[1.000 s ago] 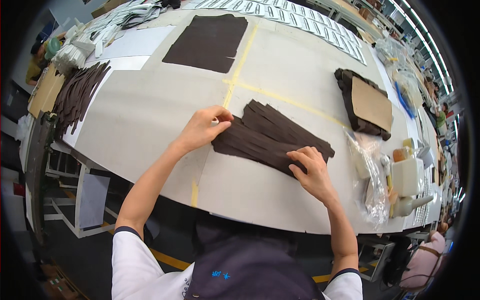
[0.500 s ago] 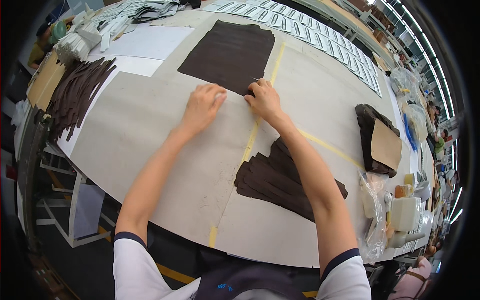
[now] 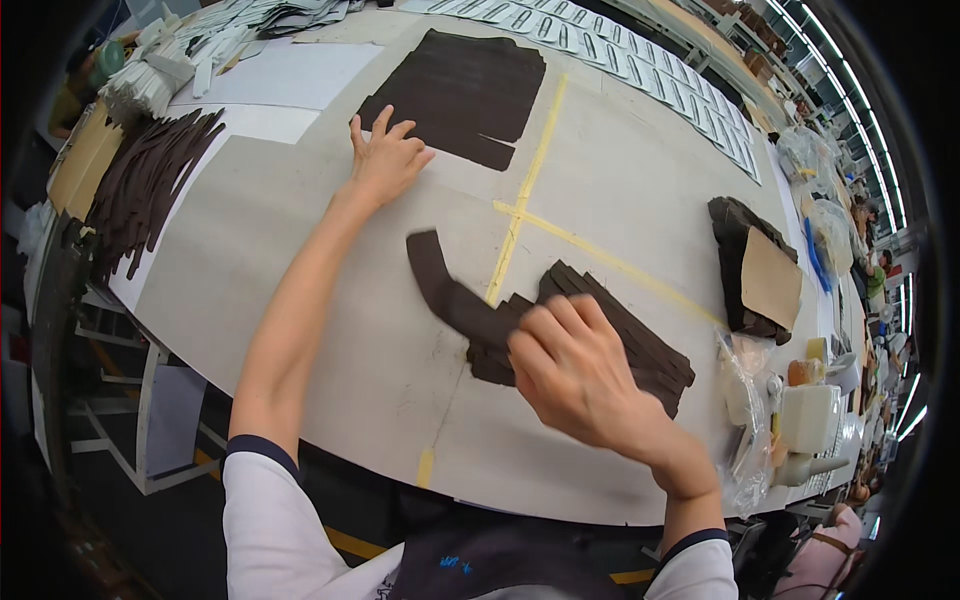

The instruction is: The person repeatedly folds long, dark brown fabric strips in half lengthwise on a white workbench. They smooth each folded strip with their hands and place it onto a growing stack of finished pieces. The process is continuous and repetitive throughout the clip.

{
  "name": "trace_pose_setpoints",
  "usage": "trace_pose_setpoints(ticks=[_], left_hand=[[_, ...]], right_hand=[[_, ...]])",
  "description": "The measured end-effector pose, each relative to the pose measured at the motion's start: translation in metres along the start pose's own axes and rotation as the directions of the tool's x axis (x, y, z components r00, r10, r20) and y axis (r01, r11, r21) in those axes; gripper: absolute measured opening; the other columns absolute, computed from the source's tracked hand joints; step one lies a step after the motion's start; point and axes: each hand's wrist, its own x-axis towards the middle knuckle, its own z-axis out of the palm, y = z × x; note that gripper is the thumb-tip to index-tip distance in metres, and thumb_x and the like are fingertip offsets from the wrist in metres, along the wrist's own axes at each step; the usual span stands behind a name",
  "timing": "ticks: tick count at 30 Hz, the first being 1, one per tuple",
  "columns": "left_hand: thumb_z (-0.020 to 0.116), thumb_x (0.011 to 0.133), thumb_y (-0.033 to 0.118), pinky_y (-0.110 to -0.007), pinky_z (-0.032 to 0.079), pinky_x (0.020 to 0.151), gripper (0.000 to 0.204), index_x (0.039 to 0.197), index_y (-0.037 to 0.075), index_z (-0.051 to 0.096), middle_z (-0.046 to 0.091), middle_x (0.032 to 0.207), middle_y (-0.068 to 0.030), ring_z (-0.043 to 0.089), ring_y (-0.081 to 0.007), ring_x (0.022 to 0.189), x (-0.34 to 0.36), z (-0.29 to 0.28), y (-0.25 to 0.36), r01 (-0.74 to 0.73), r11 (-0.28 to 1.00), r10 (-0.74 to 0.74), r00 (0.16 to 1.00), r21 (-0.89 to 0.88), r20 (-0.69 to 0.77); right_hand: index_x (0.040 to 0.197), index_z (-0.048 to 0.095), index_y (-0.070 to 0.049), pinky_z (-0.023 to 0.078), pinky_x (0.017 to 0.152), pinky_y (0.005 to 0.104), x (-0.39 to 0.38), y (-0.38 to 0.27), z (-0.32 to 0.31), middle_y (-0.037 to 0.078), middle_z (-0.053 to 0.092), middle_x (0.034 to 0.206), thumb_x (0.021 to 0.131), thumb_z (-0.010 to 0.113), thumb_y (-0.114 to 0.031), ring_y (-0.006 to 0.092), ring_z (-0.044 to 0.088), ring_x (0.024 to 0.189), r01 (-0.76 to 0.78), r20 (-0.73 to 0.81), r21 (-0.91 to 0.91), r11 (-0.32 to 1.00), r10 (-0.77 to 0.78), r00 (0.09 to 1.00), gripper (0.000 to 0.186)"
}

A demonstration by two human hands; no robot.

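My left hand (image 3: 388,160) lies with its fingers spread at the near left edge of a sheet-like spread of dark brown strips (image 3: 465,85), fingertips on the material. A narrow slit shows near that spread's lower right edge. My right hand (image 3: 575,370) is closed on a dark brown leather-like strip (image 3: 440,285), whose free end bends up and to the left over the table. Below the strip and this hand is a fanned pile of similar brown strips (image 3: 640,350). My right fingertips are hidden behind the knuckles.
Yellow tape (image 3: 540,160) crosses the pale table. At far left lies a heap of brown strips (image 3: 160,180), below white bundles (image 3: 150,75). Pale pieces in rows (image 3: 620,60) line the far edge. A brown bundle with a tan card (image 3: 770,280) and a white bottle (image 3: 810,420) stand right.
My right hand has moved from the spread back toward me, over the pile, with a strip in it. My left hand has moved slightly up and its fingers have spread onto the spread's edge.
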Motion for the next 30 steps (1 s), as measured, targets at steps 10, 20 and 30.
trace_pose_setpoints(ticks=[10, 20, 30], left_hand=[[0.08, 0.094, 0.037, -0.04, 0.05, 0.107, 0.069, 0.151, 0.007, 0.054, 0.066, 0.14, -0.0159, 0.063, -0.0306, 0.129, -0.137, -0.153, 0.234, 0.446, 0.223, 0.811, 0.409, -0.867, 0.419], [0.077, 0.091, 0.021, -0.037, 0.054, 0.082, 0.041, 0.126, 0.002, 0.069, 0.074, 0.105, -0.0154, 0.068, -0.0264, 0.09, -0.186, -0.148, 0.209, 0.266, 0.705, 0.483, 0.5, -0.658, 0.719], [0.076, 0.089, 0.01, -0.028, 0.046, 0.068, 0.049, 0.137, 0.009, 0.065, 0.049, 0.079, 0.0007, 0.051, -0.0102, 0.073, -0.221, -0.173, 0.214, 0.498, 0.576, 0.248, 0.65, -0.649, 0.719]], right_hand=[[0.097, 0.067, -0.003, 0.047, 0.076, 0.0421, -0.16, -0.076, -0.075, 0.008, 0.063, 0.098, 0.07, 0.081, -0.001, 0.0272, 0.064, 0.086, -0.28, -0.017, 0.071, 0.958, 0.281, 0.959, 0.03], [0.104, 0.066, -0.002, 0.046, 0.086, 0.0429, -0.287, -0.103, -0.069, 0.011, 0.064, 0.109, 0.08, 0.079, -0.002, 0.0312, 0.061, 0.1, -0.571, 0.099, -0.1, 0.815, 0.58, 0.809, 0.027], [0.114, 0.069, -0.003, 0.048, 0.084, 0.0421, -0.21, -0.109, 0.021, 0.011, 0.064, 0.109, 0.081, 0.081, -0.005, 0.0305, 0.06, 0.098, -0.447, -0.074, 0.158, 0.88, 0.462, 0.884, 0.035]])
